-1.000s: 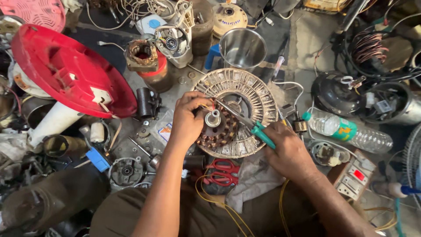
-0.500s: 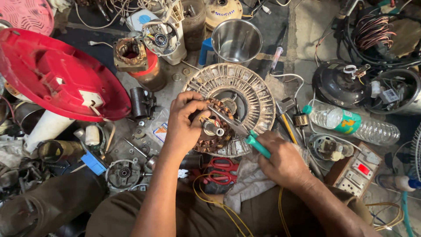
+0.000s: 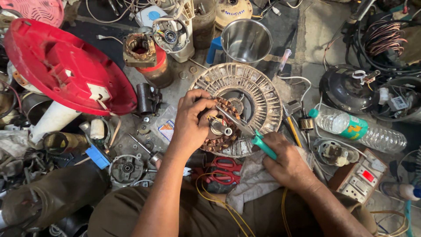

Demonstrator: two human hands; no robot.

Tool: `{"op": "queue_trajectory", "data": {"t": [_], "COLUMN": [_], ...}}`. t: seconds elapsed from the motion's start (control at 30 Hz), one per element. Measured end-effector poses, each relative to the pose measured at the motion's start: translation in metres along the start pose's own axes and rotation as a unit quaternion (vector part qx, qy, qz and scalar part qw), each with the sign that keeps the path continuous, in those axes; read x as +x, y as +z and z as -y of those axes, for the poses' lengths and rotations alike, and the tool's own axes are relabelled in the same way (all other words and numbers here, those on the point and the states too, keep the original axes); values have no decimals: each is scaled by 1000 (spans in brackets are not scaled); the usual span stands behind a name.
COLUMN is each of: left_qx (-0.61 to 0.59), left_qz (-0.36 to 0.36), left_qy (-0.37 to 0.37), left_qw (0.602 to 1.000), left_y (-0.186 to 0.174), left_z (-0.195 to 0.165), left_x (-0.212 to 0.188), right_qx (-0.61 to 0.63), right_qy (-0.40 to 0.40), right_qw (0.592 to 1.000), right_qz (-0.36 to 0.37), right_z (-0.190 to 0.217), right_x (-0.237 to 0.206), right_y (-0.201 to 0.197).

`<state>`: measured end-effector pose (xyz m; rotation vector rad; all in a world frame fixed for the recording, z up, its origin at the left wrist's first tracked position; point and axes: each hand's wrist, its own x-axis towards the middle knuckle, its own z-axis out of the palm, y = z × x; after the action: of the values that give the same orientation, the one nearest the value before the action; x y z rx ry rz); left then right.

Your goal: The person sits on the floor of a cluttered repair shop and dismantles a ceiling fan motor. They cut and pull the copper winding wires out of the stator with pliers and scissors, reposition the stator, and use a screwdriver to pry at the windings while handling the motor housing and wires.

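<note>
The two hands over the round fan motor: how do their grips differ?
The left hand lies palm-down on the copper windings, fingers curled around the centre shaft. The right hand grips a green-handled tool, tip toward the shaft. Both are bare.

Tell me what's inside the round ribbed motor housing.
Inside the housing sits a copper-wound stator with a metal shaft at its centre. The left hand covers the stator's left side, and the pliers cross it.
</note>
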<state>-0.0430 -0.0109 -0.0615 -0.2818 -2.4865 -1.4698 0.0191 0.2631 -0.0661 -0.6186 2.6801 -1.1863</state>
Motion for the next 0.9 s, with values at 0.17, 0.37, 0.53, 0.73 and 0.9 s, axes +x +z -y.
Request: {"op": "queue_trajectory", "data": {"t": [0.17,0.37,0.53,0.73,0.9], "left_qx": [-1,1,-1,12,22], "left_qz": [2,-1,-10,-10,-9], "left_qy": [-1,6,13,28,15], "left_qw": [1000,1000,1000,999,1000], "left_y": [0,0,1,1,1], "left_z": [0,3,6,6,2], "left_x": [-1,-2,-1,-3,-3], "right_qx": [20,-33,-38,94,25], "right_qy": [43,102,6,145,32], "right_qw": [998,994,999,983,999], "right_qz": [36,30,-30,64,-4], "right_z": [0,4,3,-3,-1], "right_x": [1,-2,-6,-2,-3], "right_y": [-7,0,7,-2,0]}}
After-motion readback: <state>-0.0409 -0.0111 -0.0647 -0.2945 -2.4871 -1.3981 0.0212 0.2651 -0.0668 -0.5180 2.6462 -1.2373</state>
